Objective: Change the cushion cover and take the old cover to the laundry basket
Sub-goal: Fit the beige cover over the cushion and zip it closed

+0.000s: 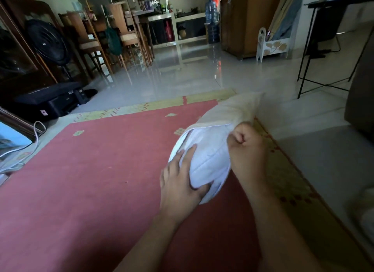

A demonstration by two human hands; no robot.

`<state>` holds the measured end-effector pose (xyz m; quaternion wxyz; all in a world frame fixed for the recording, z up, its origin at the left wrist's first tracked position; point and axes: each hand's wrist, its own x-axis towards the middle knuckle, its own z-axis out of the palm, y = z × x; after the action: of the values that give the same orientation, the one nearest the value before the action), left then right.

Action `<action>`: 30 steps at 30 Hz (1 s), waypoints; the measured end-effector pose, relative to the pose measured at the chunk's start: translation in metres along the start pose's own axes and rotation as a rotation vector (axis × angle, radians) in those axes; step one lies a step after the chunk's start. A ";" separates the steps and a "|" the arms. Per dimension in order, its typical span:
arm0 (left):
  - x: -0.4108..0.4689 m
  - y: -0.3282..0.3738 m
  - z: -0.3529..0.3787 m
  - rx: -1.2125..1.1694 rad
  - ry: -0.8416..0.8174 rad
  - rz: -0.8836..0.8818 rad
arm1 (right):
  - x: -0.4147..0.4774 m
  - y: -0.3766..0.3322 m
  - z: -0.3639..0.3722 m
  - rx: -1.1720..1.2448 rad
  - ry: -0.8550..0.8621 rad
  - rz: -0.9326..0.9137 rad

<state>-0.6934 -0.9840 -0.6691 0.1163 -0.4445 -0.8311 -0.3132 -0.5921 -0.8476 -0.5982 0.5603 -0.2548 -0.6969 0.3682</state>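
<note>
Head view. Cushion work is taking place over a red rug (pixel 91 170) with a yellow patterned border. The white inner pad (pixel 208 152) is sitting between the two hands, and its rounded near end is bulging out of the open mouth of the cover. The cream cover (pixel 232 109) is wrapping the far part of the pad, beyond the hands, and its edge is crossing the pad just past the knuckles of the right hand. Whether the cushion is touching the rug cannot be told.

The left hand (pixel 180 182) is gripping the near left side of the pad. Its fingers (pixel 188 154) are lying along the white fabric and its thumb is digging in, bunching a fold. The right hand (pixel 248 152) is curled into a tight fist at the right side of the opening and is clutching the cover's edge.

Beyond the hands, pale tiled floor (pixel 182 77) is stretching away. A black fan (pixel 47 43) and wooden chairs (pixel 125 37) are standing far to the left of the hands. A blue water bottle (pixel 211 9) is standing far ahead of them.
</note>
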 end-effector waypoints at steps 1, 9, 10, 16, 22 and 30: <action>-0.004 -0.005 0.008 -0.013 -0.028 -0.071 | 0.005 0.005 -0.008 0.034 0.029 0.062; 0.018 -0.011 0.041 0.012 -0.016 -0.208 | 0.017 0.057 -0.052 0.163 0.093 0.351; 0.025 -0.005 0.038 -0.032 0.006 -0.242 | 0.017 0.060 -0.054 0.129 0.053 0.347; 0.036 -0.010 0.027 -0.878 0.089 -0.646 | 0.003 0.057 -0.045 -0.225 -0.176 0.159; 0.003 -0.031 0.036 -1.159 -0.011 -0.908 | -0.006 0.048 -0.021 -0.372 -0.174 0.128; 0.038 -0.026 0.045 -0.948 -0.052 -0.920 | -0.021 0.029 0.008 -0.749 -0.240 0.100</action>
<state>-0.7324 -0.9412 -0.6963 -0.2576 -0.0544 -0.7109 -0.6522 -0.5967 -0.8482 -0.6348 0.3246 -0.4306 -0.8300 0.1426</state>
